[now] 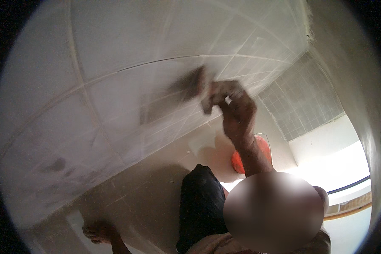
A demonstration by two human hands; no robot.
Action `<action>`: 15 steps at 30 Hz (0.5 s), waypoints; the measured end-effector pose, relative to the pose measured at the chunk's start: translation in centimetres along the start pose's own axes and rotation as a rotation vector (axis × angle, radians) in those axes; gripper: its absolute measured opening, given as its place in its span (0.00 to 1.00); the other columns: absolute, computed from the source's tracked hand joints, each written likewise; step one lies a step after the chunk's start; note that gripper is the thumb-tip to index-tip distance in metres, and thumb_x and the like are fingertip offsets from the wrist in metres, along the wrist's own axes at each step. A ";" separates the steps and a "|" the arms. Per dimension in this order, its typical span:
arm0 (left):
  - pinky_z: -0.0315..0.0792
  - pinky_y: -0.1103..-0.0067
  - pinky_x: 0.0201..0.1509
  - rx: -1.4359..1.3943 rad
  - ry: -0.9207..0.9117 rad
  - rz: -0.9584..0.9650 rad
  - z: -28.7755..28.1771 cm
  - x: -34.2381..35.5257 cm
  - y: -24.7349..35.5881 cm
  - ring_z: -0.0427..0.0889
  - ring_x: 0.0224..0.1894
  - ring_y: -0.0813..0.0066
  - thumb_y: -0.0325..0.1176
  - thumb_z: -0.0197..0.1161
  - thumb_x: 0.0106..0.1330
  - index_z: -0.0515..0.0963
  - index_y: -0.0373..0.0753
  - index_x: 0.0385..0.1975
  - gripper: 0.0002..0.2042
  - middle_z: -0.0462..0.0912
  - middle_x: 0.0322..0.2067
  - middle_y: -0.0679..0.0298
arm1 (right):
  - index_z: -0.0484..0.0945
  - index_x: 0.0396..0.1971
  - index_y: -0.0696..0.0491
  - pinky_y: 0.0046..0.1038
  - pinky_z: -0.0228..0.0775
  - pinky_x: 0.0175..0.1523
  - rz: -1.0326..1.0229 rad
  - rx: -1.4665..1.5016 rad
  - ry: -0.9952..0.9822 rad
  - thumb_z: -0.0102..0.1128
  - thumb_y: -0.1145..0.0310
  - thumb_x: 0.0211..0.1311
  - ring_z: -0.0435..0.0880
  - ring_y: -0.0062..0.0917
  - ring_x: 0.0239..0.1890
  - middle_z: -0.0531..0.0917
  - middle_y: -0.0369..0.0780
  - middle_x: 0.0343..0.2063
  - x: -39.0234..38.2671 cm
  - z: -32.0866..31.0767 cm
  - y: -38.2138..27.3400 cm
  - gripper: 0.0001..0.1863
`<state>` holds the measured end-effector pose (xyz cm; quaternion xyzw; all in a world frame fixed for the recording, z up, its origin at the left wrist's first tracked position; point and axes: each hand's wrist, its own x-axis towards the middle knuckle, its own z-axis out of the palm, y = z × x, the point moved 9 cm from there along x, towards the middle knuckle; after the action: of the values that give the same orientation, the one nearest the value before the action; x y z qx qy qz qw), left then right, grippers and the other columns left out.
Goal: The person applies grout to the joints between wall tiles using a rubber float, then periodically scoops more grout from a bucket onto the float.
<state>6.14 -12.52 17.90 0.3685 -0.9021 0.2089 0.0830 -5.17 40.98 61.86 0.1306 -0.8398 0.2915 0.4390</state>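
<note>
My right hand [237, 106] is raised to the tiled wall [114, 99], its fingers closed round a small flat hand tool [204, 86]. Motion smears the tool, so its exact kind cannot be made out; it looks light brown with a dark face toward the tiles. Pale lines run between the wall's grey tiles, and a darker smear lies beside the tool. Down at the lower left, my left hand [99, 232] hangs low near the floor, in dim light. Its fingers are too dark to read, and nothing plainly shows in it.
An orange-red bucket [263, 146] with a wire handle stands behind my right forearm. My dark-trousered leg [201, 203] is at lower middle. A second tiled wall section [302, 99] rises at the far right, above a bright opening [338, 165]. A blurred oval covers the lower centre.
</note>
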 end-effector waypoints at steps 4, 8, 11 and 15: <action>0.62 0.61 0.58 0.084 -0.314 0.095 1.8 -0.2 2.9 0.63 0.61 0.57 0.53 0.55 0.67 0.59 0.36 0.65 0.34 0.61 0.61 0.54 | 0.80 0.37 0.52 0.39 0.75 0.45 -0.541 -0.559 -0.028 0.61 0.80 0.47 0.80 0.39 0.42 0.82 0.41 0.40 0.7 1.1 -7.1 0.14; 0.58 0.63 0.64 0.174 -0.515 0.032 3.8 -0.9 2.1 0.59 0.66 0.60 0.50 0.53 0.70 0.57 0.36 0.64 0.30 0.60 0.62 0.56 | 0.82 0.37 0.53 0.35 0.77 0.46 -0.633 -0.544 -0.105 0.67 0.83 0.47 0.82 0.36 0.43 0.83 0.41 0.41 1.0 3.9 -7.7 0.15; 0.58 0.62 0.64 0.091 -0.512 0.054 1.6 -1.8 3.6 0.60 0.65 0.60 0.49 0.53 0.71 0.58 0.36 0.64 0.30 0.60 0.62 0.56 | 0.81 0.39 0.55 0.35 0.77 0.47 -0.408 -0.336 -0.378 0.61 0.87 0.50 0.83 0.35 0.42 0.82 0.43 0.41 -2.9 5.7 -4.1 0.16; 0.66 0.66 0.30 0.207 0.052 0.295 -0.7 -1.4 4.9 0.71 0.38 0.62 0.51 0.54 0.66 0.77 0.39 0.43 0.21 0.75 0.38 0.56 | 0.77 0.40 0.63 0.25 0.77 0.32 0.240 0.177 0.270 0.55 0.74 0.67 0.81 0.22 0.32 0.81 0.42 0.35 -1.5 -1.8 3.1 0.08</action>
<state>3.73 -8.17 16.56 0.2332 -0.9176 0.3198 0.0364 -4.61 44.45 60.30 0.0276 -0.7538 0.4294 0.4966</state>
